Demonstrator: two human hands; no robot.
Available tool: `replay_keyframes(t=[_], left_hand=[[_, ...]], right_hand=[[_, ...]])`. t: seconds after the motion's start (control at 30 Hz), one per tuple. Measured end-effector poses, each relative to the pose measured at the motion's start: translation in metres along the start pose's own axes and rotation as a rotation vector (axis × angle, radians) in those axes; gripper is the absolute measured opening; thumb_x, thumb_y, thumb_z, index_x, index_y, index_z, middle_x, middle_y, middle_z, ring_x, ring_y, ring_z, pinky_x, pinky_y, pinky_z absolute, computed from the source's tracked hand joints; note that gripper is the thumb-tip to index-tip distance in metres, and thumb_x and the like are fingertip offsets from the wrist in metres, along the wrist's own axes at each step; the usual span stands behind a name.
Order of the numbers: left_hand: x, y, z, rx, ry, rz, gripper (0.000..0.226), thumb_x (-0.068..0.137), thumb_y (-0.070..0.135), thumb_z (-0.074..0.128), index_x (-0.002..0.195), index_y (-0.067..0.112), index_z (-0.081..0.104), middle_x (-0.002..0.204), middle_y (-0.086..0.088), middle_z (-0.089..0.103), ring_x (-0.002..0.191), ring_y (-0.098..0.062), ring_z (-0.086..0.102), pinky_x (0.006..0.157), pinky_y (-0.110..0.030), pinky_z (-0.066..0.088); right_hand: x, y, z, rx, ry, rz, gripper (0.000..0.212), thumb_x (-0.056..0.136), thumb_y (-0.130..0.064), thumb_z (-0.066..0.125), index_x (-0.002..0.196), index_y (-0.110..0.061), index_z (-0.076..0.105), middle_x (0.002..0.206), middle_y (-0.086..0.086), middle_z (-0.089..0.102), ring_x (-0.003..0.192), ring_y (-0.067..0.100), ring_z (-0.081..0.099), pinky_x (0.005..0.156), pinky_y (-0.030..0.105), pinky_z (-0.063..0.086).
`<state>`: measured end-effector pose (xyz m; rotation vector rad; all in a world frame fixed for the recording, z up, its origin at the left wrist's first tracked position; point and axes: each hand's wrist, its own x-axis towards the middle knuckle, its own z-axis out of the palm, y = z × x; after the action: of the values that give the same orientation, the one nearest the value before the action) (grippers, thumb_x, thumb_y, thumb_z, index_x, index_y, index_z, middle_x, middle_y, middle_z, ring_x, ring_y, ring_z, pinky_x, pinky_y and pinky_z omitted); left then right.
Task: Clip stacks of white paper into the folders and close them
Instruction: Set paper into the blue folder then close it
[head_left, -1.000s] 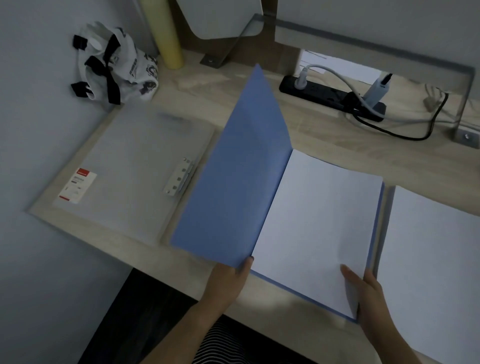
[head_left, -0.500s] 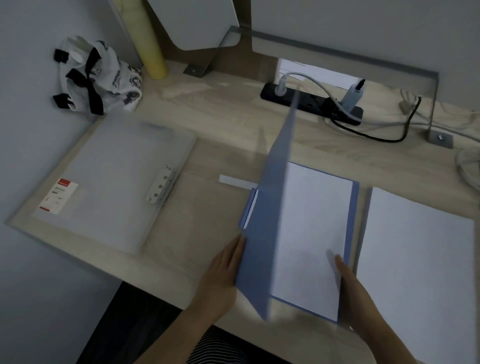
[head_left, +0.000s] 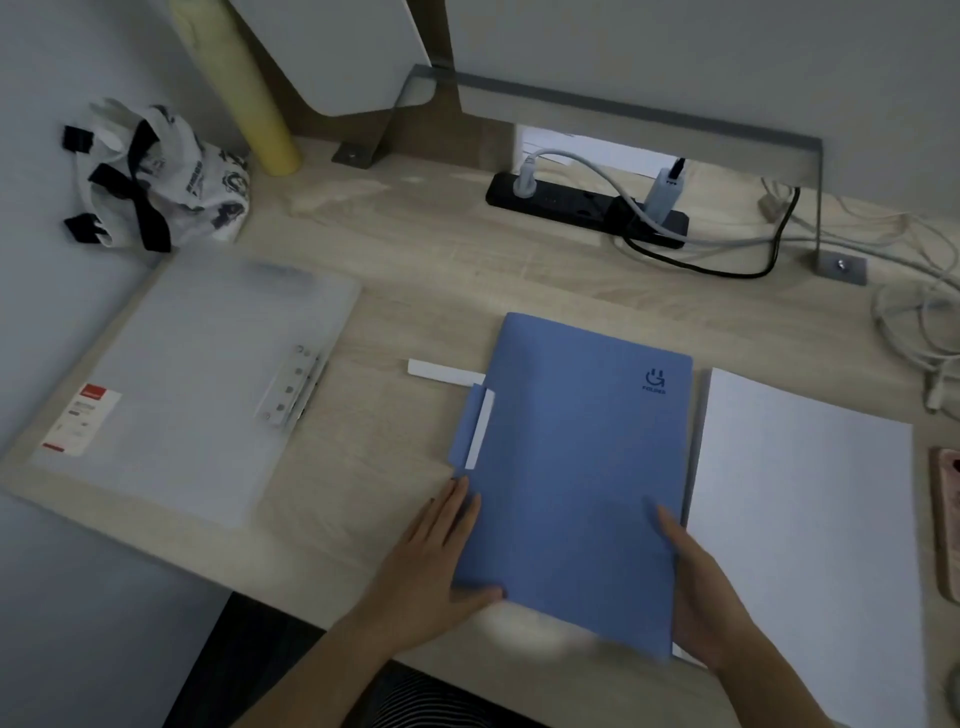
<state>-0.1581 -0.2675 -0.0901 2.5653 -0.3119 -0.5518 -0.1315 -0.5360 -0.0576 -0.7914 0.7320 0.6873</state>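
A blue folder lies shut on the wooden desk, cover up, with a white label strip along its left spine. My left hand grips its lower left edge, fingers flat beside the spine and thumb across the bottom corner. My right hand holds the lower right edge, thumb on the cover. A loose stack of white paper lies just right of the folder. At the left lies a translucent folder, shut, with a metal clip at its right edge.
A small white strip lies by the blue folder's upper left corner. A black power strip with cables runs along the back. A printed bag and a yellow roll stand back left. A phone lies at the right edge.
The blue cover, open to the left a second ago, swung upright and has come down flat on the paper. Both hands now sit on the closed folder's lower edges.
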Motion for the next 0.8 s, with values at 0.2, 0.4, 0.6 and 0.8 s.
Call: replay_keyframes(t=[0.2,0.4,0.6,0.8], left_hand=[[0.034,0.021,-0.014,-0.731,0.378,-0.421,0.017,0.092,0.011,0.052,0.106,0.019,0.048,0.097,0.002,0.051,0.098,-0.013,0.049,0.082,-0.018,0.040],[0.049,0.007,-0.025,-0.787,0.055,-0.548,0.029,0.096,0.027,0.046,0.098,0.002,0.059,0.098,-0.012,0.062,0.094,-0.022,0.058,0.085,-0.033,0.043],[0.039,0.003,-0.020,-0.918,0.130,-0.545,0.022,0.094,0.024,0.050,0.087,0.005,0.056,0.086,-0.011,0.056,0.080,-0.017,0.052,0.073,-0.025,0.038],[0.023,-0.016,-0.035,-1.081,0.114,-0.573,0.018,0.093,0.024,0.053,0.094,0.008,0.061,0.106,-0.021,0.066,0.103,-0.032,0.062,0.096,-0.041,0.045]], right_hand=[[0.000,0.001,0.001,-0.047,0.132,0.018,0.036,0.090,-0.032,0.051,0.118,-0.011,0.057,0.102,0.012,0.072,0.086,0.030,0.071,0.064,0.041,0.057],[-0.001,-0.001,0.006,-0.065,0.183,0.023,0.031,0.089,-0.032,0.052,0.112,-0.011,0.058,0.094,0.011,0.074,0.080,0.030,0.071,0.065,0.042,0.055],[-0.006,0.002,0.016,-0.322,0.319,-0.043,0.026,0.086,-0.028,0.059,0.104,-0.008,0.062,0.092,0.013,0.073,0.089,0.031,0.066,0.071,0.040,0.050],[-0.003,0.007,0.025,-0.694,0.452,-0.395,0.030,0.087,-0.014,0.059,0.116,-0.009,0.054,0.089,-0.005,0.061,0.081,0.005,0.056,0.068,0.023,0.043]])
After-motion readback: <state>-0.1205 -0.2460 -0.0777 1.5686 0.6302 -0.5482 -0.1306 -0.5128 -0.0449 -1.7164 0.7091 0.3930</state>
